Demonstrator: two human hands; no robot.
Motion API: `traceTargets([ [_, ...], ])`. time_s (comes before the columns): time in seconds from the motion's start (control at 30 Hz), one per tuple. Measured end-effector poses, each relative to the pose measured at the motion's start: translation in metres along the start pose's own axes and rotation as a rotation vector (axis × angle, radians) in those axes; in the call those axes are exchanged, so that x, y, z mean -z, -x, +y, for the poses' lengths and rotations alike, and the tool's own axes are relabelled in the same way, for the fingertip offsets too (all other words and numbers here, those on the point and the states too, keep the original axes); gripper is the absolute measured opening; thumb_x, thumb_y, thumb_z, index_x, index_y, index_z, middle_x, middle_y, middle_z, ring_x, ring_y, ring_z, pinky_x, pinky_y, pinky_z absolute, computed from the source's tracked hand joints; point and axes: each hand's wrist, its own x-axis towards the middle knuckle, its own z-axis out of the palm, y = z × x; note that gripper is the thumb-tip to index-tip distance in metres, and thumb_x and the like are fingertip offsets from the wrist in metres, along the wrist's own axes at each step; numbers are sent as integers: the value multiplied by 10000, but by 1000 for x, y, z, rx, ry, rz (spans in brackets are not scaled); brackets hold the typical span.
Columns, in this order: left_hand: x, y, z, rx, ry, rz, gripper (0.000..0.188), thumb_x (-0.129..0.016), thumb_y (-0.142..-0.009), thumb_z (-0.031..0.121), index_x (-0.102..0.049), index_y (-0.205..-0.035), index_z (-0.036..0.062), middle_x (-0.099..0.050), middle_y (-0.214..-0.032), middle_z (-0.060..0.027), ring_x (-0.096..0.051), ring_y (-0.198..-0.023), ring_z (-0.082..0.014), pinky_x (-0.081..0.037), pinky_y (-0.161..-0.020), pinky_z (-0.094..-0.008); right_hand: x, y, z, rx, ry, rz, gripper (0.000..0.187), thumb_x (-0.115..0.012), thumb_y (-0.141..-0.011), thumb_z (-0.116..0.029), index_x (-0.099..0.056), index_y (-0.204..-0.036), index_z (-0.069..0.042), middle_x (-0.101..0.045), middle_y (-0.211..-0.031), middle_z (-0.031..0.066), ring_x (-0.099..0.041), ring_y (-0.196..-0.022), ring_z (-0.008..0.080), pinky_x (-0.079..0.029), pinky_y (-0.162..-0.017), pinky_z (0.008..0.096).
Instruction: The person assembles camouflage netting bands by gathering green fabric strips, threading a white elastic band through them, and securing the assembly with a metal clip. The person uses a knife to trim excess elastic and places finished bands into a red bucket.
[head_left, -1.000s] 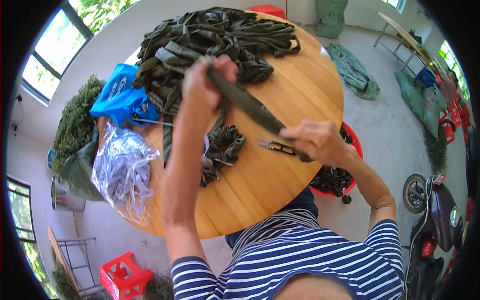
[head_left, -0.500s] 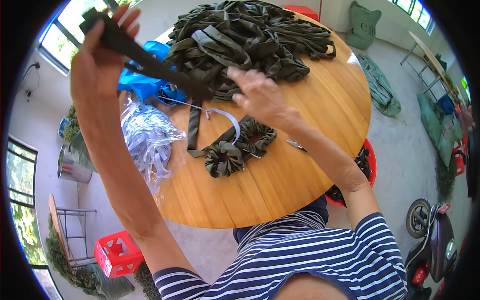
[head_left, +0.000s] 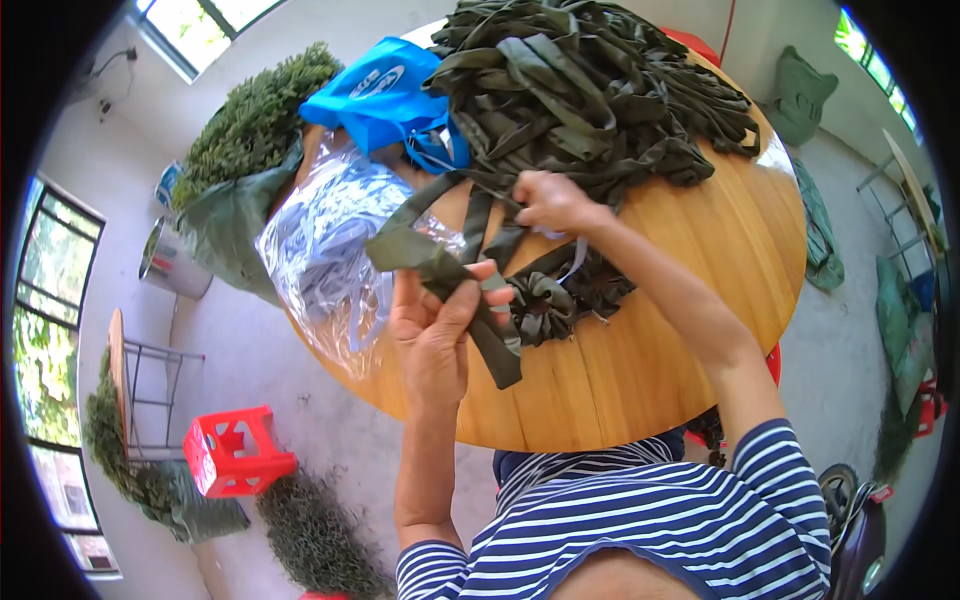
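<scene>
Since the last frame, the left hand [head_left: 435, 322] has come down from beside the dark green pile [head_left: 590, 95] to its near left, and the right hand [head_left: 557, 204], loosely spread then, has drawn its fingers in at the pile's near edge.

Farthest left of the pile, on the tabletop [head_left: 690, 290], lies a clear plastic bag [head_left: 330, 240] of pale bands; a blue bag [head_left: 365, 95] sits between that and the pile. On the pile's near left is the green fabric strip [head_left: 402, 248], with the left hand clamped on it between thumb and fingers, one short end hanging toward the wearer and the rest looping up toward the pile. The strip looks light, limp and soft, creasing easily rather than breaking; it is best pinched flat near an end, where it cannot fold or twist.

Next, just short of the pile, a thin rod [head_left: 493, 190] runs to the right hand, whose fingers seem clamped on it; whether they also pinch fabric I cannot tell. Nearer the wearer than the pile, a gathered green ring [head_left: 545, 308] lies beside a pale band [head_left: 577, 262].
</scene>
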Motion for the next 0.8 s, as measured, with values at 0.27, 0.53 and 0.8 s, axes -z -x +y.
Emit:
traceTargets([
  [0.27,10,-9,-15,7,-61,75,666,-573,-801,-10,-202,-1349,61,-600,-964,-161,-644,-730,-212,-546,-577,-281,114,86,37,-154,-710,-474,408,-665,-706,-129,-557,-1060,42,-576,-666,26,-495,-553,67,-360,-469,197],
  [0.53,21,-22,-18,1,236,153,407,-506,-818,-55,-413,-1204,39,-533,-1135,-116,-557,-1027,-250,-534,-795,-346,140,189,59,-402,-735,-573,370,-619,-677,-76,-562,-1020,51,-541,-608,18,-466,-480,47,-335,-419,183],
  [0.8,1,-11,-42,118,426,-42,483,-394,-771,-95,-378,-1235,36,-470,-1220,-176,-433,-1171,-317,-452,-909,-433,127,253,56,-586,-1006,-282,151,-574,-812,-184,-481,-804,-65,-488,-609,-26,-385,-430,30,-304,-397,172],
])
